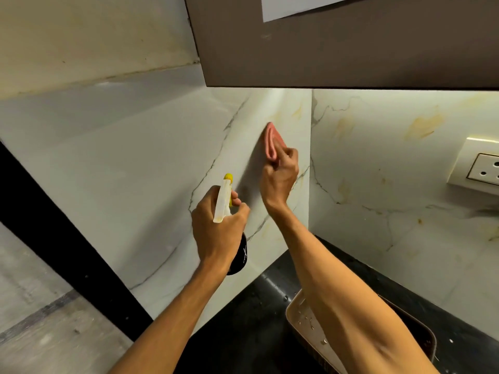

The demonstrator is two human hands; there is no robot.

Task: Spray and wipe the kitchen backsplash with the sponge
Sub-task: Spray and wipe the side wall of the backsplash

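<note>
Nearest, bottom right: beige tray point(297, 317) with water drops on it, sitting on the black tabletop point(253, 314); the right forearm crosses over the tray and hides most of it. Grey floor point(40, 306) shows bottom left, past the dark end edge of the wall panel. Mid-frame: left grip point(216, 233) is wrapped tight round the neck of the spray bottle point(222, 201), fingers curled across the front by the trigger. Bottle has a white head, a yellow nozzle and a black body that sticks out below the palm. It is held in the air, clear of the tabletop, with the nozzle aimed up at the wall. Just above and to the right of it, right grip point(278, 179) pinches the pink sponge point(271, 143), which is folded, with fingers clamped on its lower end. The sponge's upper part lies against the backsplash point(162, 171), just left of the corner seam. The backsplash is a pale marble-look panel with grey veins and some yellowish patches; the nozzle is near it, not touching. On the right-hand panel past the corner there is a cream wall socket point(483, 168), well apart from the sponge. Top: brown upper cabinet point(337, 49) overhangs the corner, with a white sheet point(297, 6) on its face.
</note>
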